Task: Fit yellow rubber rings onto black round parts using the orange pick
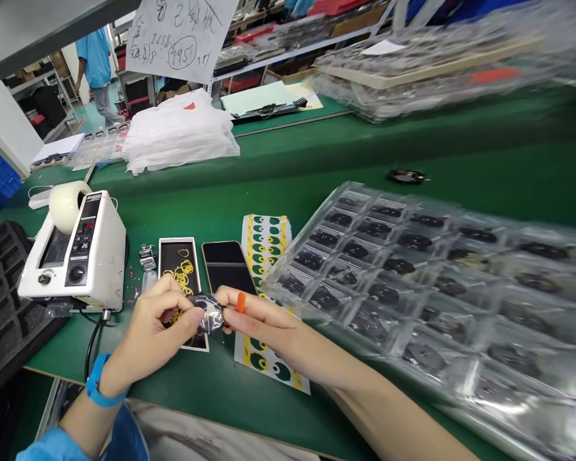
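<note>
Between my two hands is a small dark oval part with a shiny, film-like face (pixel 210 314); its exact kind I cannot make out. My left hand (pixel 156 330), with a blue wristband (pixel 98 381), pinches its left edge between thumb and fingers. On the opposite edge, my right hand (pixel 259 314) grips with thumb and fingertips. An orange tab (pixel 240 303) sticks up at the right fingers. Below the hands lies a shallow white-rimmed box (pixel 203 342) of yellow rings (pixel 182 272), partly covered by my left hand. A phone (pixel 228 266) lies behind my right hand.
A white tape dispenser (pixel 100 256) stands left beside a black compartment tray (pixel 4 301). A sheet of green and yellow stickers (pixel 266 240) lies beyond my right wrist. Clear trays of bagged dark parts (pixel 384 262) fill the right side. White sheets (pixel 182 131) are stacked behind.
</note>
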The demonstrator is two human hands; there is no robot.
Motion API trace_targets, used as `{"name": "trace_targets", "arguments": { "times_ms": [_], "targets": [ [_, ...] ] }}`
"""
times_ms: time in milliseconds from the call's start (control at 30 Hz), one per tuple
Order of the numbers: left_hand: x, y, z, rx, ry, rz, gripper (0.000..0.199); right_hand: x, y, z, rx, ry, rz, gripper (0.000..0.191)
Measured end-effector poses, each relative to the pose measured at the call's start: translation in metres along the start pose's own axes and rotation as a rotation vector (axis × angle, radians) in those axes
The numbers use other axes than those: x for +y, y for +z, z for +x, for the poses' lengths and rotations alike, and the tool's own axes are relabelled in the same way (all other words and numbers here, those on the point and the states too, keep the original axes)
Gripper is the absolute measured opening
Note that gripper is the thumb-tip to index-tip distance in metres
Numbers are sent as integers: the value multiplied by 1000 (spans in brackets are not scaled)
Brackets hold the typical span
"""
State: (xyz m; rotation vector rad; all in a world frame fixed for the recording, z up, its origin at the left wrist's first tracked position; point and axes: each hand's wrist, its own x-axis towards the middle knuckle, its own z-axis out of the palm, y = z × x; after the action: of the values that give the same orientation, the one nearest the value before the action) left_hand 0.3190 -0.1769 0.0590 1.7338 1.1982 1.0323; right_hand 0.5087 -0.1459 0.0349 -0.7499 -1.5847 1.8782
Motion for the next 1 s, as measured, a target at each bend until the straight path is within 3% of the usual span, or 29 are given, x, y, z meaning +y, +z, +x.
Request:
{"name": "trace_targets", "arguments": {
  "times_ms": [367, 600, 733, 833, 933, 1000],
  "targets": [
    [1, 1, 0, 14, -10, 45, 28, 14, -2, 1, 28, -25, -46, 53],
    [0, 5, 1, 61, 71, 150, 27, 0, 2, 1, 24, -2, -69, 57],
    [-6, 9, 1, 166, 207, 406, 25, -6, 4, 0, 67, -24, -195, 57],
    [-12, 6, 2, 279, 215, 555, 23, -6, 3, 1, 108, -48, -235, 54],
    [-15, 2, 3, 427, 206, 546, 19, -4, 1, 1, 142, -67, -200, 56],
    [-15, 2, 4, 498, 281, 445, 15, -3, 2, 2, 133, -74, -186, 57]
  ]
}}
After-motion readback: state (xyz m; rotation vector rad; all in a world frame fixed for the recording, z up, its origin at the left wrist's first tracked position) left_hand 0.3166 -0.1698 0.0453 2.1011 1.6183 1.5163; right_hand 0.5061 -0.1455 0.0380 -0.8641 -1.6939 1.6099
